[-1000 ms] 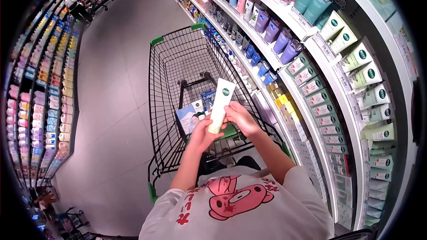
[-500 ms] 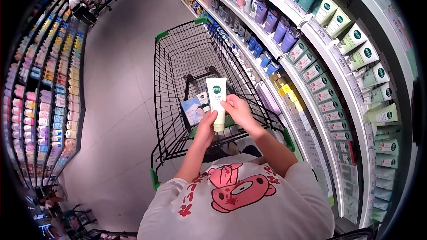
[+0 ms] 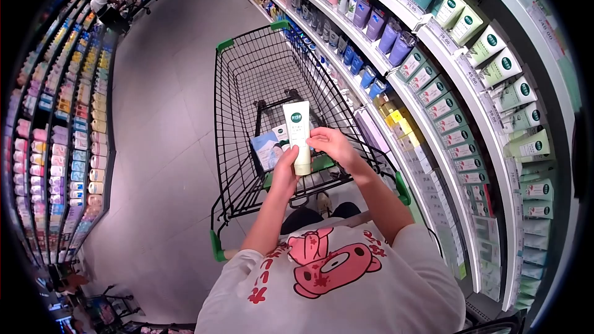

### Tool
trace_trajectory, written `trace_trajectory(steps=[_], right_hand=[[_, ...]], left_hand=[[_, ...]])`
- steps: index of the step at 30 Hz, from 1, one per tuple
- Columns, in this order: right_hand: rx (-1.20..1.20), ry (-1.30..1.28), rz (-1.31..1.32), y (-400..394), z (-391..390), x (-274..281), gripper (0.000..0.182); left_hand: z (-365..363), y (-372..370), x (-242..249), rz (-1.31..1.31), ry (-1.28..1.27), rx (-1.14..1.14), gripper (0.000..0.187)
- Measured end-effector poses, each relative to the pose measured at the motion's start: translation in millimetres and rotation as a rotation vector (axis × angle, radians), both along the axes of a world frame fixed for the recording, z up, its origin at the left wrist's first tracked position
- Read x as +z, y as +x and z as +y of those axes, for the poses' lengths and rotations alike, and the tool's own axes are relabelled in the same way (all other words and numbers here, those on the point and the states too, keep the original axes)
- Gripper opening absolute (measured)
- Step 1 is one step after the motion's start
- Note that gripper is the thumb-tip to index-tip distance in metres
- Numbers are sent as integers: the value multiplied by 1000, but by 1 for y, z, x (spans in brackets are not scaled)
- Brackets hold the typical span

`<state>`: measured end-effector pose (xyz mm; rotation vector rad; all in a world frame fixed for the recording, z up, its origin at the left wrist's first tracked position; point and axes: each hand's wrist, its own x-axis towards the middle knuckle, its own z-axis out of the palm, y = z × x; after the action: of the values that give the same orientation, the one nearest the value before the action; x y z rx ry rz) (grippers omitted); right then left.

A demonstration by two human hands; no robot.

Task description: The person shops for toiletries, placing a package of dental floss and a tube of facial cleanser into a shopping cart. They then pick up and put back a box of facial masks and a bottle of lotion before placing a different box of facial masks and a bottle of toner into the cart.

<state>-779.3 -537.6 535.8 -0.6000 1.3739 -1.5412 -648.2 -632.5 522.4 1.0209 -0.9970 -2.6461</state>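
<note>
A pale cream-white squeeze tube (image 3: 297, 127) with a round green logo is held upright over the handle end of the shopping cart (image 3: 242, 62). My left hand (image 3: 286, 170) is closed around the tube's lower left side, thumb on its front. At the right edge, my right hand (image 3: 334, 148) has its fingers curled against the tube near mid-height. Behind the tube, a light blue-and-white box (image 3: 267, 150) and another white pack (image 3: 280, 132) with a green logo sit in the cart, partly hidden.
Shelves (image 3: 442, 40) of tubes and boxes curve along my right, close to the cart. Another product rack (image 3: 74, 136) stands at the left, across the tiled aisle floor (image 3: 161, 111). A person (image 3: 106, 9) is far up the aisle.
The tube and both hands sit slightly higher and further left in view. My right thumb has slid from the tube's front towards its right edge. More of my legs and one shoe shows.
</note>
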Motion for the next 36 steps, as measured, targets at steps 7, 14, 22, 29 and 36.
trace_trajectory(steps=[7, 14, 22, 29, 36], right_hand=[[84, 163, 24, 33, 7, -21, 30], [108, 128, -174, 62, 26, -14, 31], [109, 86, -135, 87, 64, -23, 37], [71, 82, -24, 67, 99, -21, 41], [75, 108, 40, 59, 139, -21, 39]], left_hand=[[5, 21, -16, -44, -45, 7, 36], [19, 52, -11, -43, 54, -38, 35], [53, 74, -25, 11, -130, -106, 35], [100, 52, -21, 102, -170, -20, 37], [144, 46, -18, 77, -271, -1, 37]])
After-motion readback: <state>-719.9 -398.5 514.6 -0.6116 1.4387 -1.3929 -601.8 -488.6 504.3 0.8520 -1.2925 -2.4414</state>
